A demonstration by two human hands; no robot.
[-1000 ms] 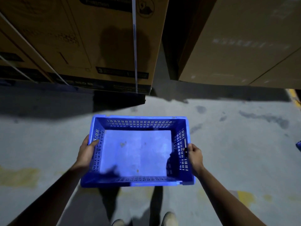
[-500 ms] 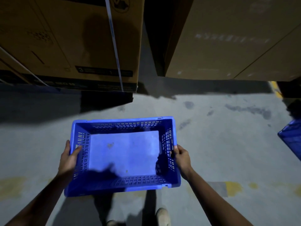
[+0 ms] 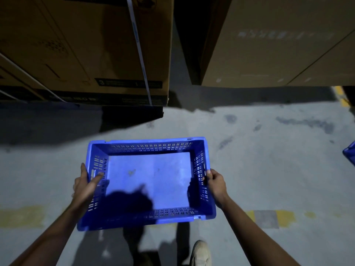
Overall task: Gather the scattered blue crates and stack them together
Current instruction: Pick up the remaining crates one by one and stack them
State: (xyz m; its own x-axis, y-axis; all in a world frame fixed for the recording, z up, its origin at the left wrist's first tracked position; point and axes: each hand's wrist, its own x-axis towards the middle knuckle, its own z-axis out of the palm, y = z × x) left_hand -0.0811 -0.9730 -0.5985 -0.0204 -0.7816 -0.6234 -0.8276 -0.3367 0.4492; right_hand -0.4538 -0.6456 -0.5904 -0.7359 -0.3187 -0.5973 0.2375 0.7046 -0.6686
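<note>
An empty blue perforated plastic crate point(image 3: 148, 181) is being held level above the grey concrete floor point(image 3: 269, 169), roughly at the centre of the view, with its long sides lying left to right. Ahead of its far rim, a strip of open floor is being bounded by a large brown cardboard box with white strapping point(image 3: 86, 50) on the left and a second plain brown cardboard box point(image 3: 278, 45) on the right, with a dark narrow gap left between the two. To the right of the crate, a wide stretch of bare floor is being left free up to the corner of another blue plastic crate point(image 3: 350, 154) cut off by the right edge of the view. Worn yellow painted floor markings point(image 3: 284, 217) are being crossed below the crate's near rim, and a light-coloured shoe point(image 3: 200, 253) is being seen under it. The left short wall is being gripped by the left hand point(image 3: 86, 186), thumb inside over the slots and fingers point(image 3: 83, 169) wrapped outside. The right short wall is being clamped by the right hand point(image 3: 216, 182), its fingers curled over the rim. Both forearms are being extended forward, angled inward toward the crate.
</note>
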